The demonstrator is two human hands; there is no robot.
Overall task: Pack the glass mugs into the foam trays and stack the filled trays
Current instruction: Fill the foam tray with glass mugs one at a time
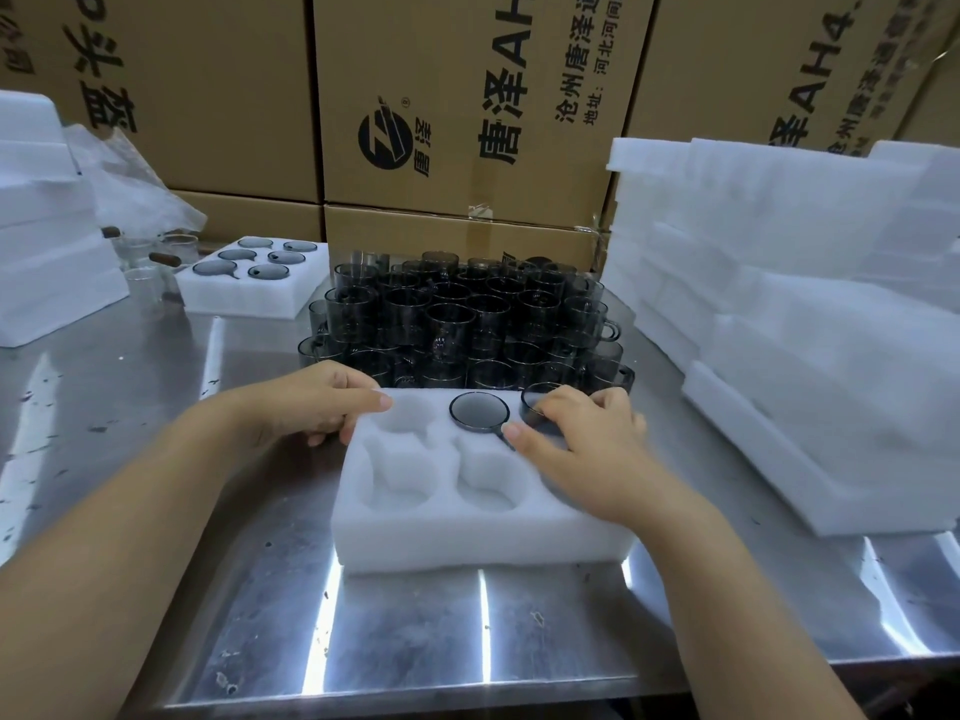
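A white foam tray (pixel 447 532) lies on the steel table in front of me. One dark glass mug (pixel 478 412) sits in its far middle pocket. A second mug (pixel 535 402) sits in the far right pocket, and my right hand (pixel 582 439) lies over it with fingers curled on its rim. My left hand (pixel 317 402) grips the tray's far left corner, thumb on top. Several near pockets hold nothing. Behind the tray stands a dense block of dark glass mugs (pixel 462 319).
A filled foam tray (pixel 244 296) sits at the back left beside clear glasses (pixel 150 252). White foam stacks stand at the left (pixel 47 241) and right (pixel 810 330). Cardboard boxes (pixel 467 111) wall off the back. The table's front edge (pixel 467 688) is near me.
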